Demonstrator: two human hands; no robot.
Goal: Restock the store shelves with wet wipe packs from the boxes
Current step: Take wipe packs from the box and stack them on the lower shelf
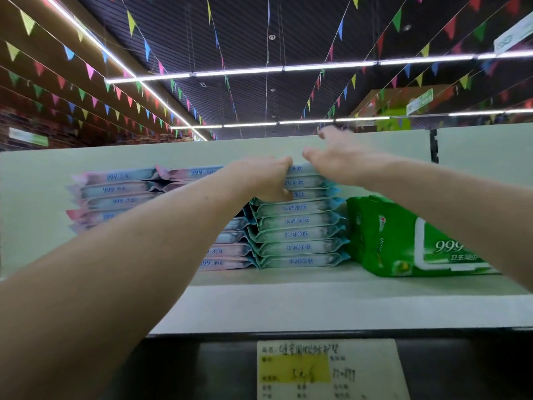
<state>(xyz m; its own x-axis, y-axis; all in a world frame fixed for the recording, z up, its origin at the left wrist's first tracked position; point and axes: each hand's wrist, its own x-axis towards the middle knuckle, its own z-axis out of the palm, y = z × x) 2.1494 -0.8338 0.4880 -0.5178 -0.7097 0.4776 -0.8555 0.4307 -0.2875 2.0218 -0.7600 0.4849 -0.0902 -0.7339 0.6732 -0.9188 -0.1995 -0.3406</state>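
A tall stack of teal wet wipe packs (298, 233) stands on the top shelf (317, 307). My left hand (264, 179) grips the left end of the uppermost teal packs, fingers curled round their edge. My right hand (340, 160) hovers over the top of the same stack with fingers spread and straight, holding nothing. To the left stand stacks of pink and blue wet wipe packs (115, 194), partly hidden behind my left forearm. No box is in view.
A large green wipe pack (403, 241) lies to the right of the teal stack, partly behind my right forearm. A pale back panel (173, 153) closes the shelf. A paper price tag (328, 368) hangs on the shelf's front edge. Bunting hangs overhead.
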